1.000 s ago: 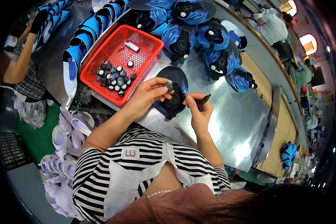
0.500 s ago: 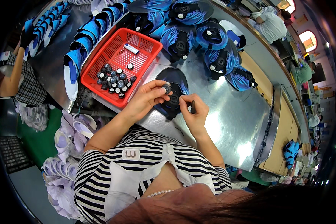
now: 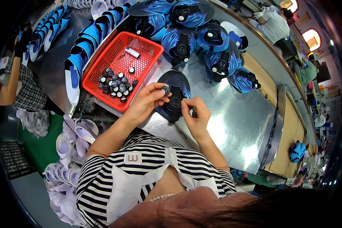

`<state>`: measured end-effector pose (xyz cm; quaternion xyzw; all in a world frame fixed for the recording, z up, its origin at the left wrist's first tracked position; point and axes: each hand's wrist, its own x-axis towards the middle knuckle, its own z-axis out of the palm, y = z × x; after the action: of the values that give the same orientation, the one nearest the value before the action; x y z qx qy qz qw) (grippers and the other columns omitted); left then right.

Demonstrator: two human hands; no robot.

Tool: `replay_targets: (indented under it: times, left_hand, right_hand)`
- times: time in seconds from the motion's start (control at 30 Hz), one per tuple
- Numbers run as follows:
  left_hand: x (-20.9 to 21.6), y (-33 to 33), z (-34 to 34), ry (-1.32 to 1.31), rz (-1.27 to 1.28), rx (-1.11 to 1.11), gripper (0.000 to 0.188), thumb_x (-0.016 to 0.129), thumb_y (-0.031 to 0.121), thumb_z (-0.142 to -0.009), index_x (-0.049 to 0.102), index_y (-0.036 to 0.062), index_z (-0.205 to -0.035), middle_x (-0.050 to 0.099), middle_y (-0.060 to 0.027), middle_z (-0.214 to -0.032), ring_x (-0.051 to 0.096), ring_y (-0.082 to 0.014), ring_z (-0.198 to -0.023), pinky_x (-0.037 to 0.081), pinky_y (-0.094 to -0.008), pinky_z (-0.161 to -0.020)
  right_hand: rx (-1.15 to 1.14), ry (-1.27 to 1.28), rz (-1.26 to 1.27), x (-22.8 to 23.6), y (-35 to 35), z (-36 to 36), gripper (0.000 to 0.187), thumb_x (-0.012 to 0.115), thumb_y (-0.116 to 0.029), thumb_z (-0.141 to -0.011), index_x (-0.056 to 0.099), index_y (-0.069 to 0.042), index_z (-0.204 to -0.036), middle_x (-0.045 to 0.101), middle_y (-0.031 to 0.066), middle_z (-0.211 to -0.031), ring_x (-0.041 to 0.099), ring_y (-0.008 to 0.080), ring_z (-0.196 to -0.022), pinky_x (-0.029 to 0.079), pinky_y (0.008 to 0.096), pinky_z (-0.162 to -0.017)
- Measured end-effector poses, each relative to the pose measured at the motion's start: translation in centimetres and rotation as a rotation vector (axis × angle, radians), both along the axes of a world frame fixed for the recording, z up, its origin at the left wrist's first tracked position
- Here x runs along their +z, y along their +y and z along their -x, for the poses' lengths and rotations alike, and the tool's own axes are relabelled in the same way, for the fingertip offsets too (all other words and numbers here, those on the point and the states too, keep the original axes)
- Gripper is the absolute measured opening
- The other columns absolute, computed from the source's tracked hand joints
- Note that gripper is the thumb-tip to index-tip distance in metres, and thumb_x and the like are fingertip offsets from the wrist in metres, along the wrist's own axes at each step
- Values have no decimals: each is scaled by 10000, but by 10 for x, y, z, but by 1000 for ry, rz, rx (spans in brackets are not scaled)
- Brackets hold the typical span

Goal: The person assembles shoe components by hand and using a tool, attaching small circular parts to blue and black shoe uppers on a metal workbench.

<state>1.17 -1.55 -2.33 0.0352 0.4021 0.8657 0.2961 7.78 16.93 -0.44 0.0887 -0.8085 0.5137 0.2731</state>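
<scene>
My left hand (image 3: 146, 102) pinches a small dark round dial knob (image 3: 165, 90) between thumb and fingertips. Under both hands lies a black and blue shoe upper (image 3: 175, 79), its dark round dial base (image 3: 176, 102) facing up. My right hand (image 3: 197, 116) is closed around a short dark tool (image 3: 194, 111), which pokes out below the curled fingers; its tip is hidden. The right thumb and forefinger press together beside the dial base, and whatever they pinch is too small to make out.
Left of the upper, a red plastic basket (image 3: 117, 60) holds several black and white knobs (image 3: 119, 85) and a white marker (image 3: 132, 52). Finished-looking blue uppers (image 3: 180, 40) are heaped behind on the metal table (image 3: 231, 121). Blue uppers (image 3: 88, 41) stand in rows at far left, near a co-worker (image 3: 21, 81).
Both hands keep nearly the same pose beside the upper, with the knob still in the left. The right hand shifts very slightly left. At far left, the co-worker's arm has moved.
</scene>
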Motion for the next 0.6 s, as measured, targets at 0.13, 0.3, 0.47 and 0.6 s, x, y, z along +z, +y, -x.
replay_targets:
  times: [0.13, 0.3, 0.47, 0.6]
  left_hand:
    - [1, -1, -1, 18, 9, -13, 238, 558, 82, -922, 561, 25, -1153, 646, -118, -1030, 626, -145, -861, 478, -245, -768]
    - [5, 0, -5, 113, 65, -55, 228, 579, 57, -901, 573, 28, -1126, 649, -103, -998, 625, -141, -853, 471, -238, -756]
    - [6, 0, -9, 263, 143, -134, 218, 594, 39, -884, 583, 31, -1102, 645, -73, -944, 628, -131, -840, 460, -228, -728]
    - [13, 1, -13, 314, 261, -140, 232, 603, 22, -880, 572, 3, -1109, 642, -68, -948, 634, -136, -877, 479, -251, -810]
  right_hand:
    - [7, 5, -87, 3, -1, 0, 86, 687, 33, -775, 630, -13, -821, 577, 50, -707, 491, 115, -572, 367, 242, -492]
    - [26, -41, -111, 5, -3, 1, 89, 688, 14, -760, 632, -13, -823, 551, 74, -672, 530, 188, -586, 411, 276, -526]
    - [184, -417, 276, 8, -1, -2, 63, 639, -28, -841, 603, 17, -864, 591, 46, -710, 563, 112, -659, 445, 241, -609]
    - [282, -559, 297, 8, 8, 1, 86, 611, -46, -883, 571, 29, -893, 625, 35, -771, 579, 76, -725, 464, 228, -650]
